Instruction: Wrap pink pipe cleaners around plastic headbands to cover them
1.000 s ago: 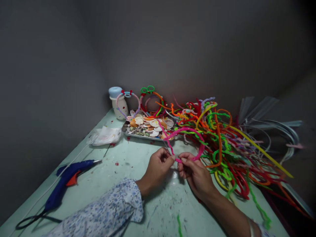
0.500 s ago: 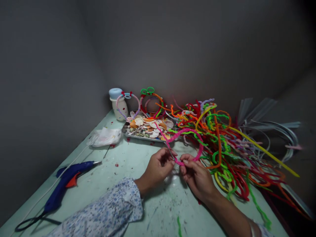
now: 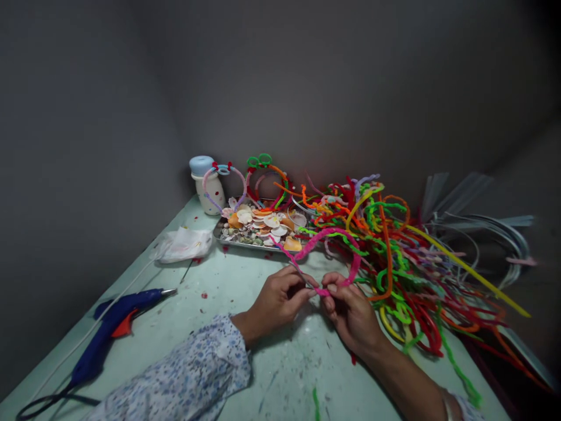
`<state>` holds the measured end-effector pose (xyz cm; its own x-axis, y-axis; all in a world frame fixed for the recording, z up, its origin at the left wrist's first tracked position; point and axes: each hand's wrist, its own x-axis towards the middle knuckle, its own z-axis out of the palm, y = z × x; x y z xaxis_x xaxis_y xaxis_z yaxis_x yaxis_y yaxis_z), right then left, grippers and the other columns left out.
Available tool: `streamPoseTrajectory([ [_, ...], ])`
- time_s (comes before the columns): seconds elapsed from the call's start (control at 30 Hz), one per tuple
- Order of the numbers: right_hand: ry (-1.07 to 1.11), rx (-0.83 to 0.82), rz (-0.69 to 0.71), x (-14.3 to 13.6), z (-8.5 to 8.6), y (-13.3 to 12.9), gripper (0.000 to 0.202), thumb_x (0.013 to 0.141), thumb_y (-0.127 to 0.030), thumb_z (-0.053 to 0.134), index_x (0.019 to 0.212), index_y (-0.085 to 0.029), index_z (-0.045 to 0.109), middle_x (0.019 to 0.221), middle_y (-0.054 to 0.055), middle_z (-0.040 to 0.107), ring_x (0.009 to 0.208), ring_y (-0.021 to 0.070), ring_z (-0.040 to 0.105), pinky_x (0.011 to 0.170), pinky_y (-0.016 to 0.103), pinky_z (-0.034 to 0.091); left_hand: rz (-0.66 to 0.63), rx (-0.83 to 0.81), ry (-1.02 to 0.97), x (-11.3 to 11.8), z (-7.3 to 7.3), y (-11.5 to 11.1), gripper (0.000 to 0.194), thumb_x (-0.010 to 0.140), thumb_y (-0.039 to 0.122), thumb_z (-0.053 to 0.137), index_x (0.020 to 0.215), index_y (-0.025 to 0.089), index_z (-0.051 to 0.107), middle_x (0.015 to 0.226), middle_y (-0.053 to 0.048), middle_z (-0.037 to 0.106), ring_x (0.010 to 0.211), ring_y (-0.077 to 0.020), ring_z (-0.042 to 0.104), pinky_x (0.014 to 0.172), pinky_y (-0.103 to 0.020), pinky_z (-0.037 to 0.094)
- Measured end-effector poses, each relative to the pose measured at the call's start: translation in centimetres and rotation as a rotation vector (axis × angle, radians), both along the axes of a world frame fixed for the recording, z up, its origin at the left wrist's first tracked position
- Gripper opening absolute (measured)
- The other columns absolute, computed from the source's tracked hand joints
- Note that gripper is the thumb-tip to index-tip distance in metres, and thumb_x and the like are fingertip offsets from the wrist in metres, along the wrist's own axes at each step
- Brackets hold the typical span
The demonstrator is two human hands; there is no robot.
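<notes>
A headband hoop wrapped in pink pipe cleaner (image 3: 354,263) is held up between my two hands above the table. My left hand (image 3: 283,298) pinches its lower left part, where a bare stretch of the band shows. From there a loose pink tail sticks up to the left. Close beside it, my right hand (image 3: 350,310) grips the wrapped lower edge with thumb and fingers. The fingertips of both hands nearly meet, and they hide part of the band.
Behind the hands stands a metal tray (image 3: 258,247) of seashells, with finished headbands (image 3: 243,181) and a lidded jar (image 3: 213,190) near it. A tangled pipe-cleaner heap (image 3: 394,263) covers the right side. To the left lie a blue glue gun (image 3: 109,333) and a white plastic bag (image 3: 184,244).
The loose pink tail has swung lower and to the left. My left fingers have shifted slightly along the band, and the view has moved a little.
</notes>
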<state>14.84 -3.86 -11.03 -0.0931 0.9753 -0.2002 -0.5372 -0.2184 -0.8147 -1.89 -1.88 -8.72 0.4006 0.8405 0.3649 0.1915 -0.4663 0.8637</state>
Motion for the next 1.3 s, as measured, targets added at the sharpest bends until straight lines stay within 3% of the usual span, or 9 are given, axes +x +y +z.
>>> streamPoseTrajectory([
  [0.17, -0.025, -0.005, 0.058, 0.0, 0.2, -0.2, 0.025, 0.072, -0.031, 0.074, 0.091, -0.02, 0.062, 0.057, -0.003, 0.062, 0.046, 0.0074, 0.051, 0.044, 0.016, 0.037, 0.02, -0.001, -0.024, 0.0, -0.1, -0.1, 0.016, 0.087, 0.024, 0.057, 0.089, 0.016, 0.07, 0.089, -0.007, 0.065, 0.084, -0.0172, 0.06, 0.079, -0.029, 0.047],
  [0.3, -0.039, 0.027, 0.114, -0.1, 0.2, -0.3, 0.026, 0.071, -0.032, 0.077, 0.087, -0.019, 0.062, 0.068, 0.001, 0.067, 0.053, 0.0089, 0.057, 0.046, 0.017, 0.04, 0.037, 0.021, -0.034, 0.0, -0.2, -0.2, 0.015, 0.088, 0.022, 0.056, 0.088, 0.016, 0.07, 0.088, -0.006, 0.064, 0.084, -0.0168, 0.06, 0.078, -0.028, 0.047],
  [0.63, -0.098, 0.047, 0.082, -0.2, 0.0, -0.2, 0.025, 0.072, -0.035, 0.077, 0.081, -0.017, 0.062, 0.063, 0.0, 0.065, 0.049, 0.0089, 0.055, 0.045, 0.018, 0.04, 0.06, 0.072, -0.037, 0.1, -1.1, 0.3, 0.015, 0.087, 0.021, 0.057, 0.091, 0.017, 0.071, 0.09, -0.007, 0.065, 0.087, -0.0172, 0.06, 0.08, -0.029, 0.048],
  [1.3, -0.332, 0.142, 0.046, -0.3, -0.6, -0.2, 0.025, 0.081, -0.04, 0.069, 0.086, -0.017, 0.062, 0.065, 0.0, 0.064, 0.053, 0.0096, 0.053, 0.049, 0.02, 0.041, 0.143, 0.136, 0.164, 0.0, -1.0, 0.0, 0.018, 0.089, 0.02, 0.051, 0.091, 0.015, 0.068, 0.092, -0.009, 0.066, 0.086, -0.0187, 0.062, 0.078, -0.03, 0.048],
])
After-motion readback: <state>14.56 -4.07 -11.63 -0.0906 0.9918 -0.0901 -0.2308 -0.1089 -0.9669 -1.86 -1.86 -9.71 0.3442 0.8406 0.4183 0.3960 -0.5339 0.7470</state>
